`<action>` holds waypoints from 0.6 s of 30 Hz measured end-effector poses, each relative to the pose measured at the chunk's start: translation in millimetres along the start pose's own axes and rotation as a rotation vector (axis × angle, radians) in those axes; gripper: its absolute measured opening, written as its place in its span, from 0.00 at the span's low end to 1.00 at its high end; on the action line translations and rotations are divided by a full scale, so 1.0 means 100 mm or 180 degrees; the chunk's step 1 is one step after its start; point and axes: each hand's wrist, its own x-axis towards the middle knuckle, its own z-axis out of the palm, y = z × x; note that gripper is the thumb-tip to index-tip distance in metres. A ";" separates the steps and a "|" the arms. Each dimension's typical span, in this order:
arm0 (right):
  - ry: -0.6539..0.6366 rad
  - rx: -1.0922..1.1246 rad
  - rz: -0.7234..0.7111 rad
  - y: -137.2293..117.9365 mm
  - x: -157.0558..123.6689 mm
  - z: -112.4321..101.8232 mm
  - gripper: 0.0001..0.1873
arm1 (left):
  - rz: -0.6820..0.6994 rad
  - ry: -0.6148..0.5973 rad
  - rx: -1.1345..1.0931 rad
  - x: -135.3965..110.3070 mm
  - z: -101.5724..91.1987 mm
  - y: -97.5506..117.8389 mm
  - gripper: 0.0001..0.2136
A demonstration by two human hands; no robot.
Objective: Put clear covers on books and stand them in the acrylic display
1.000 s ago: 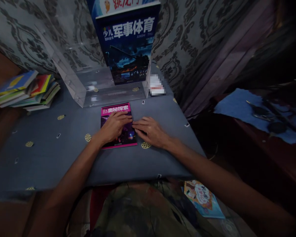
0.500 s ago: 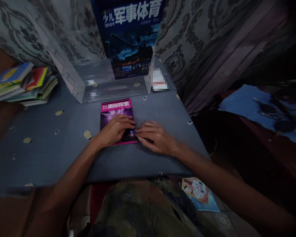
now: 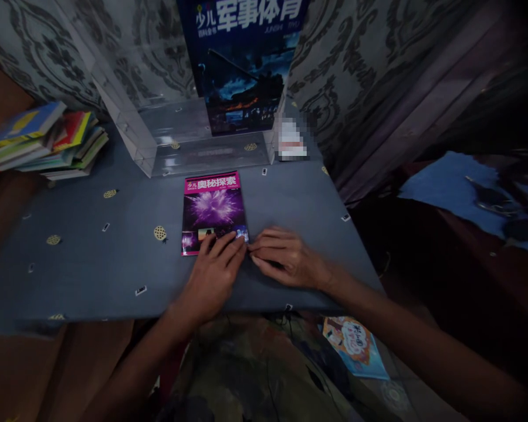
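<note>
A thin book [image 3: 215, 208] with a pink-edged cover and a purple burst lies flat on the cloth-covered table in front of me. Across its lower edge rests my left hand [image 3: 215, 269], fingers stretched out over the small pictures on the cover. My right hand [image 3: 286, 258] is at the lower right corner, its fingertips and thumb drawn together on the book's edge. Behind it, a large dark blue book [image 3: 246, 76] with a tank on its cover stands upright in a clear acrylic rack [image 3: 127, 129].
A pile of books [image 3: 48, 140] sits at the table's far left. Behind the rack's right end is a small pixelated white item [image 3: 293, 143]. Another book [image 3: 356, 346] lies below the table's front edge. Blue cloth [image 3: 444, 187] is at the right. A dark blurred shape shows at the left edge.
My left hand has slid down from the middle of the cover to its lower edge, uncovering the purple burst. The right hand stays at the corner. The view has shifted slightly.
</note>
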 end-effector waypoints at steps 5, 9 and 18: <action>0.0038 -0.0012 -0.0066 -0.01 0.02 0.00 0.11 | -0.0296 0.0121 0.0313 -0.16 0.09 0.19 0.22; 0.0035 -0.0001 -0.0049 -0.01 0.02 0.00 0.11 | -0.0485 0.0101 0.0366 -0.28 0.05 0.17 0.23; 0.0016 0.0089 -0.0004 -0.03 0.00 0.01 0.11 | -0.1140 0.0287 0.0463 -0.79 -0.15 -0.16 0.24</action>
